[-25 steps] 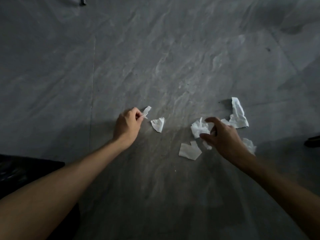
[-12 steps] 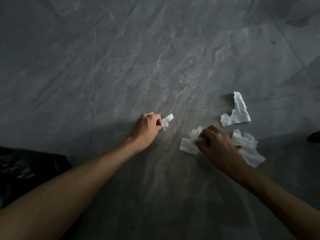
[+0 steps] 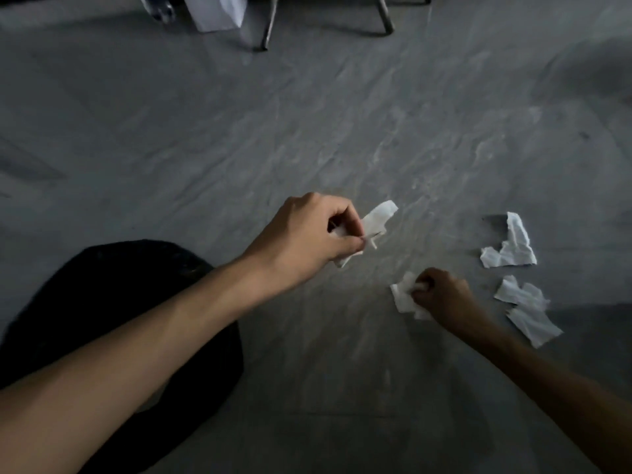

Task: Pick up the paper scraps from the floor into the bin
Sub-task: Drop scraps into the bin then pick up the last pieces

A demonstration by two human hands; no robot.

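My left hand (image 3: 307,234) is raised off the grey floor with its fingers closed on white paper scraps (image 3: 378,217) that stick out to the right. My right hand (image 3: 441,295) is low near the floor, closed on a bunch of white scraps (image 3: 402,297). Loose scraps lie on the floor to the right: a torn L-shaped piece (image 3: 511,249) and two more pieces (image 3: 523,294) (image 3: 533,323) closer to me. The black bin (image 3: 113,292) is at lower left, partly hidden under my left forearm.
Metal chair or table legs (image 3: 268,25) stand at the top of the view, with a white bag or box (image 3: 219,12) and a bottle (image 3: 160,8) beside them. The floor (image 3: 239,131) is grey marbled tile.
My left hand has lifted off the floor holding its scraps. My right hand has closed on the scraps it was gathering. The view tilted up, showing more of the bin and the furniture legs.
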